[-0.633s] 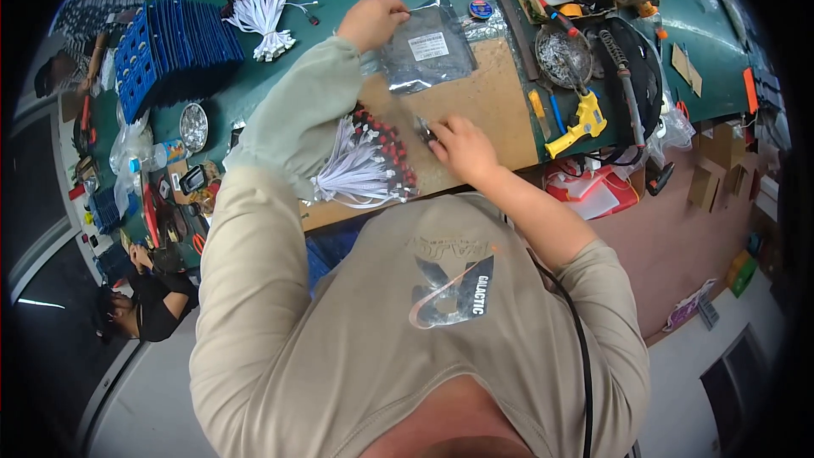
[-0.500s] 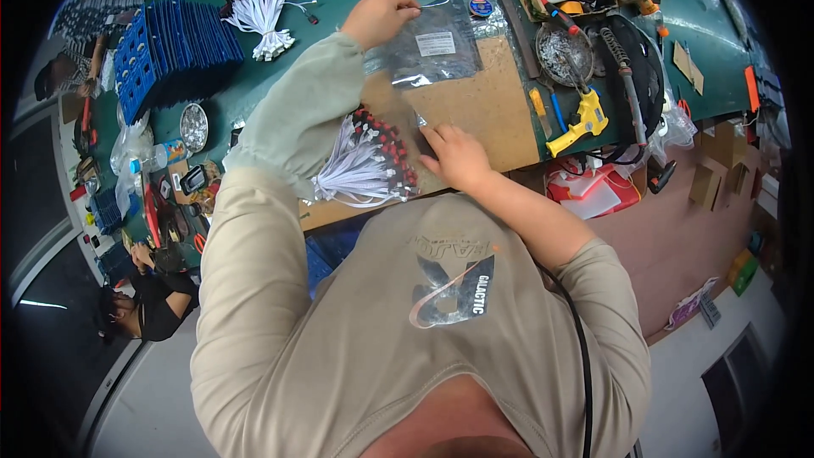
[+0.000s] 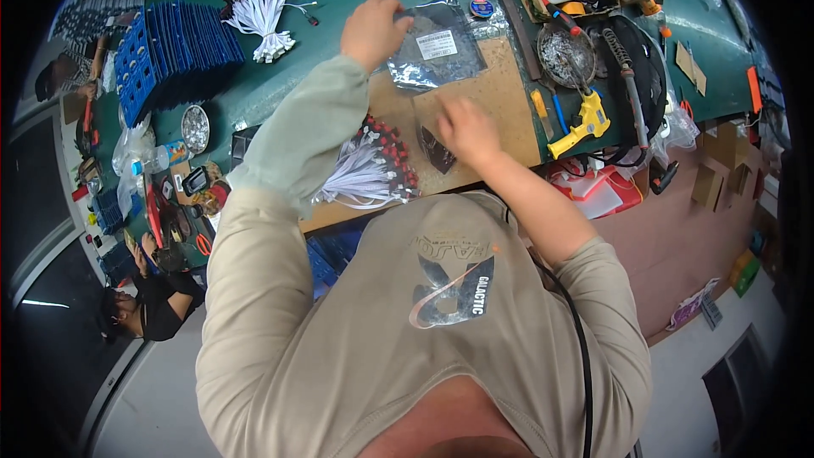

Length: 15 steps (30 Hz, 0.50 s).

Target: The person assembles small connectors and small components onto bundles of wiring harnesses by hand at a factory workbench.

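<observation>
My left hand (image 3: 374,32) is at the left edge of a silver-grey anti-static bag (image 3: 462,61) with a white label. Its fingers are loosely curved, thumb and fingertips apart. The bag lies on the far part of a brown board (image 3: 513,110). Over the middle of the board is my right hand (image 3: 471,131), its fingers smeared by motion. Just left of it and nearer me sits a dark, shiny, pointed piece (image 3: 437,155) whose kind I cannot make out. A bundle of white cables (image 3: 360,171) with red and black connectors lies below my left forearm.
Another white cable bundle (image 3: 270,17) lies at the far left, near stacked blue trays (image 3: 174,55). To the right are a yellow glue gun (image 3: 587,125), a soldering iron (image 3: 632,93) and a round dish of metal scraps (image 3: 566,58). A person (image 3: 157,301) sits at left.
My left hand has shifted left and down, no longer pinching the bag's corner. The bag has turned slightly and settled flatter. My right hand has lifted and moved right, exposing the dark piece.
</observation>
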Tool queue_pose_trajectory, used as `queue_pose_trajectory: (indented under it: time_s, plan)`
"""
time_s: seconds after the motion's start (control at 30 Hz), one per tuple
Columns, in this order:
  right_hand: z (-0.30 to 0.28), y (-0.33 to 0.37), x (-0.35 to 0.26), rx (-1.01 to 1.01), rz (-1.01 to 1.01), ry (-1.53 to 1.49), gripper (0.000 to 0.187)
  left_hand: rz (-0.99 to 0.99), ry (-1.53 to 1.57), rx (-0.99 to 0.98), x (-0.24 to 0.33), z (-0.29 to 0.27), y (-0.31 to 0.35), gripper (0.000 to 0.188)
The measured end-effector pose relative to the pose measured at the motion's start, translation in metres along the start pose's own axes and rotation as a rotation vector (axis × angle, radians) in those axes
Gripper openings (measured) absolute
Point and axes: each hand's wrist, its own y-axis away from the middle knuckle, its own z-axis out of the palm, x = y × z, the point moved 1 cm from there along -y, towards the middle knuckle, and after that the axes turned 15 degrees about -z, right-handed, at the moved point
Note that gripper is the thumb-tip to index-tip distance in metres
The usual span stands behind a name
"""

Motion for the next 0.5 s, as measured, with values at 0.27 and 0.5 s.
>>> queue_pose_trajectory:
  time_s: [0.27, 0.5]
  plan:
    - [-0.032, -0.05, 0.06, 0.258, 0.01, 0.026, 0.047, 0.419, -0.131, -0.359, -0.016, 0.002, 0.071, 0.022]
    - [-0.053, -0.133, 0.079, 0.065, 0.118, -0.001, 0.068, 0.36, -0.125, -0.554, -0.03, 0.015, 0.077, 0.015]
